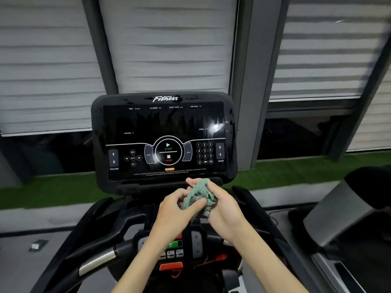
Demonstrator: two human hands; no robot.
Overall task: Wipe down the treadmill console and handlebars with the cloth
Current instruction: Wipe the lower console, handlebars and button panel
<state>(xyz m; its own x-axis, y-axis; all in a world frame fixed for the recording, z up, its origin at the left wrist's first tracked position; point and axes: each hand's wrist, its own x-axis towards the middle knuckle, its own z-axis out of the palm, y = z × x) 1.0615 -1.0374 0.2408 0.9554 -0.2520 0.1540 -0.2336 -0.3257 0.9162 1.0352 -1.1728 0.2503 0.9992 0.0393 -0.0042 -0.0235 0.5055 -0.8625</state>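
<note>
Left hand [176, 210] and right hand [225, 211], both gripping bunched green cloth [201, 188] near console [165, 121]

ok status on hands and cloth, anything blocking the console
Left hand and right hand both grip the bunched green cloth. Held low before the console, off its screen. Nothing in the way.

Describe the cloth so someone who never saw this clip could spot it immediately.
Start at the large black treadmill console, centre. Just below it, the left hand and right hand hold a bunched cloth. It is fuzzy pale green with a checked patch, unlike the hard black console behind it.
</note>
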